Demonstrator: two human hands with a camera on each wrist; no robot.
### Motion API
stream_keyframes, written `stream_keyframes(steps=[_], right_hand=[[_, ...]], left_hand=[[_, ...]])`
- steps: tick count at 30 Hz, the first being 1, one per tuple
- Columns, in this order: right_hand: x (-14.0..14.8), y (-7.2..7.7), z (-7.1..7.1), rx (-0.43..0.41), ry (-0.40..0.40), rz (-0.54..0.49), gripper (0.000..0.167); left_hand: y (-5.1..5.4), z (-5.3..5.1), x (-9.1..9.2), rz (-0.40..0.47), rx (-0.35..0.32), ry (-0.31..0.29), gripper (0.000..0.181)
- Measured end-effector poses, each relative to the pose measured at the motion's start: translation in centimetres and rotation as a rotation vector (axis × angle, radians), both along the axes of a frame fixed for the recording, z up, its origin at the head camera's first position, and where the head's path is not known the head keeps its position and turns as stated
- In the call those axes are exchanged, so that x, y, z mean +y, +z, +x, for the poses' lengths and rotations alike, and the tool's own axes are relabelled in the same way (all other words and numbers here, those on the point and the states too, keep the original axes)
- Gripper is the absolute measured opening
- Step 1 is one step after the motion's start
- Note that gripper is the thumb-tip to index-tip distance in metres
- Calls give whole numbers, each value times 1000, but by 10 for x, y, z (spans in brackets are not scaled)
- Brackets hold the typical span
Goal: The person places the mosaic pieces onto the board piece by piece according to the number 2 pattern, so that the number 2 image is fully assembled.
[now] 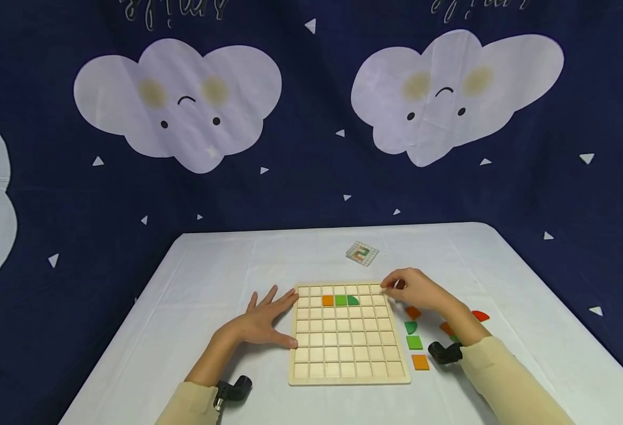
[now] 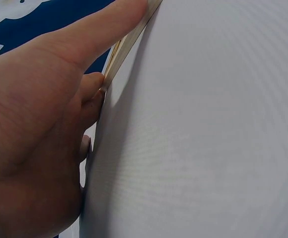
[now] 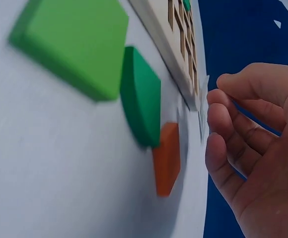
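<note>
A pale wooden grid board (image 1: pixel 338 340) lies on the table. In one row of its cells sit an orange square tile (image 1: pixel 328 301), a light green square tile (image 1: pixel 341 301) and a dark green quarter-circle tile (image 1: pixel 352 301). My left hand (image 1: pixel 263 321) is spread, its thumb and fingertips touching the board's left edge; the left wrist view shows the thumb (image 2: pixel 126 17) along that side. At the board's upper right corner is my right hand (image 1: pixel 414 288), fingers loosely bent. The right wrist view shows nothing between its thumb (image 3: pixel 233 83) and fingers.
Right of the board lie loose tiles: an orange one (image 1: pixel 413 313), a dark green quarter circle (image 1: pixel 410 327), a light green square (image 1: pixel 414 342) and an orange square (image 1: pixel 420 362). A red tile (image 1: pixel 480 316) and others lie partly behind the right forearm. Behind the board lies a pattern card (image 1: pixel 362 253).
</note>
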State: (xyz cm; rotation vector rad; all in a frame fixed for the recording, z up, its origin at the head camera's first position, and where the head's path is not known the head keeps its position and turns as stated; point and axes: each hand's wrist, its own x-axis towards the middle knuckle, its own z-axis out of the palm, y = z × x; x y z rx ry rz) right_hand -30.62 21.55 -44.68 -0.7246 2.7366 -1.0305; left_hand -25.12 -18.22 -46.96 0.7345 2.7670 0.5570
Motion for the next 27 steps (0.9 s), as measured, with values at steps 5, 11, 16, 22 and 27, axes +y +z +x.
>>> stream_keyframes(steps=[5, 11, 16, 22, 27], right_hand=[[8, -1, 1, -40, -45, 22, 15], [17, -1, 2, -55, -81, 52, 15], [26, 2, 6, -42, -76, 54, 17], [47, -1, 19, -44, -91, 71, 17], [58, -1, 25, -30, -103, 76, 17]], left_hand=[[0, 0, -1, 2, 1, 11, 112], [0, 0, -2, 2, 3, 16, 113], [1, 1, -2, 1, 2, 24, 113], [0, 0, 2, 11, -6, -13, 111], [1, 0, 2, 7, -2, -5, 110]])
